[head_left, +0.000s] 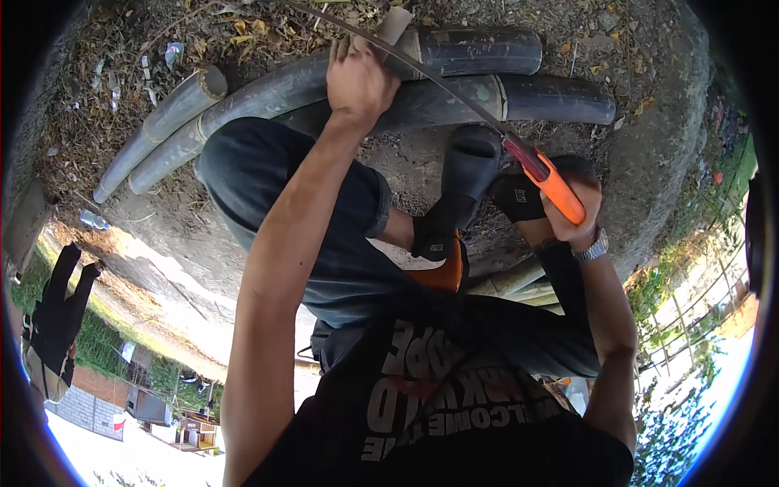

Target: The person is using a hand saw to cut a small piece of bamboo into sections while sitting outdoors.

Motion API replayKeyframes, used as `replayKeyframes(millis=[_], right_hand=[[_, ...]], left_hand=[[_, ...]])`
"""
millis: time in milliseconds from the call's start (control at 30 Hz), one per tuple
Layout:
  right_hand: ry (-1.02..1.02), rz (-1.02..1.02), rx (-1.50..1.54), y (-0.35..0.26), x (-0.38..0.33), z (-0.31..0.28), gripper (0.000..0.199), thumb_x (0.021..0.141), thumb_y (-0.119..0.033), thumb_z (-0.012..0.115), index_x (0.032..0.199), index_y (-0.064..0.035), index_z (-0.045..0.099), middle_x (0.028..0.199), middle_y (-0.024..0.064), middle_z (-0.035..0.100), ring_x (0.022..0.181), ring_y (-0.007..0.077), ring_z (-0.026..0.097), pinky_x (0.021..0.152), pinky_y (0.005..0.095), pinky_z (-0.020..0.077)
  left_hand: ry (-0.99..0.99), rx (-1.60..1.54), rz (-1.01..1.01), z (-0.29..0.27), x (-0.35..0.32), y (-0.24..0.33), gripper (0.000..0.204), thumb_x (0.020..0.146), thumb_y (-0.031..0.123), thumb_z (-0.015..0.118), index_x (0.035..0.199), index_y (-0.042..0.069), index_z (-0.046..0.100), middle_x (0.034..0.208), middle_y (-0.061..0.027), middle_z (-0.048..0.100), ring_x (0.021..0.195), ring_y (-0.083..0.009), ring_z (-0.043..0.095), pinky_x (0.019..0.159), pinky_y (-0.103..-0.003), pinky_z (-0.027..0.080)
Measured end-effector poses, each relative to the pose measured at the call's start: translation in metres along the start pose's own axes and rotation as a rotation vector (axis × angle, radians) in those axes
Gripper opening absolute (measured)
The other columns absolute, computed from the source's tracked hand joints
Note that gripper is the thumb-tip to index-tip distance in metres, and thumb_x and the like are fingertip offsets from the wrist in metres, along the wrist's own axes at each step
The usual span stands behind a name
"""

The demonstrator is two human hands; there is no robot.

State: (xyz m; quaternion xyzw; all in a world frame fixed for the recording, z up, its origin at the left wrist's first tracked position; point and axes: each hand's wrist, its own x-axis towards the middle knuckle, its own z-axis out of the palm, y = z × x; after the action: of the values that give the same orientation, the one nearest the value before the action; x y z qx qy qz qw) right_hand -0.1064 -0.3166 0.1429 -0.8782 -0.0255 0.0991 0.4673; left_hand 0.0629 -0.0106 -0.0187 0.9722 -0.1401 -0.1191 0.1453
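My left hand (361, 79) is closed round a narrow, pale bamboo piece (395, 26) whose end sticks out beyond my knuckles, over the larger poles. My right hand (574, 209) grips a hand saw by its orange handle (558, 191). The long, thin saw blade (454, 91) runs up and left, passing just beside my left fingers and across the narrow piece. Whether its teeth are in the bamboo cannot be made out. Thick grey-green bamboo poles (438, 105) lie side by side beneath my left hand. A shorter hollow bamboo length (182, 101) rests at their left.
My dark shoe (471, 166) stands close to the poles, between my hands. Something orange (445, 276) is by my lower leg. Dry leaves and litter (174, 53) cover the ground beyond. A person in dark clothes (61, 304) is at far left, a fence (690, 316) at right.
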Motion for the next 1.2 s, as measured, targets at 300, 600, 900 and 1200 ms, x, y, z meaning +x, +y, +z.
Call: replayKeyframes(millis=[300, 600, 900, 1200], right_hand=[[0.063, -0.081, 0.033, -0.011, -0.003, -0.006, 0.007, 0.081, -0.007, 0.072, 0.08, -0.0011, 0.068, 0.064, 0.0119, 0.057, 0.053, 0.0303, 0.057, 0.054, 0.0391, 0.0451], [0.071, -0.002, 0.021, -0.006, -0.016, 0.005, 0.007, 0.079, -0.005, 0.073, 0.08, -0.0015, 0.067, 0.064, 0.0111, 0.061, 0.051, 0.0292, 0.061, 0.052, 0.0367, 0.0473], [0.007, -0.089, -0.114, -0.011, -0.01, 0.016, 0.015, 0.072, -0.005, 0.072, 0.086, 0.0011, 0.07, 0.07, 0.0128, 0.065, 0.056, 0.0304, 0.064, 0.054, 0.0374, 0.048], [-0.062, -0.047, -0.095, -0.041, 0.015, 0.005, 0.009, 0.072, -0.005, 0.069, 0.077, -0.0022, 0.063, 0.065, 0.0117, 0.061, 0.052, 0.0301, 0.062, 0.05, 0.0358, 0.0492]], left_hand=[[0.146, -0.125, -0.062, -0.014, -0.024, -0.004, 0.051, 0.076, 0.036, 0.076, 0.111, 0.003, 0.06, 0.104, -0.024, 0.069, 0.108, -0.0404, 0.064, 0.099, -0.05, 0.049], [0.335, -0.147, -0.394, 0.004, -0.052, 0.005, 0.047, 0.1, 0.05, 0.056, 0.099, 0.004, 0.063, 0.098, -0.021, 0.066, 0.093, -0.0423, 0.063, 0.082, -0.054, 0.048], [0.198, -0.19, -0.538, -0.001, -0.058, 0.005, 0.061, 0.097, 0.062, 0.055, 0.083, 0.004, 0.065, 0.078, -0.0207, 0.071, 0.074, -0.0415, 0.071, 0.069, -0.053, 0.055], [0.006, -0.235, -0.701, -0.013, -0.054, 0.002, 0.075, 0.077, 0.078, 0.065, 0.084, 0.004, 0.073, 0.078, -0.02, 0.074, 0.078, -0.0404, 0.074, 0.071, -0.051, 0.059]])
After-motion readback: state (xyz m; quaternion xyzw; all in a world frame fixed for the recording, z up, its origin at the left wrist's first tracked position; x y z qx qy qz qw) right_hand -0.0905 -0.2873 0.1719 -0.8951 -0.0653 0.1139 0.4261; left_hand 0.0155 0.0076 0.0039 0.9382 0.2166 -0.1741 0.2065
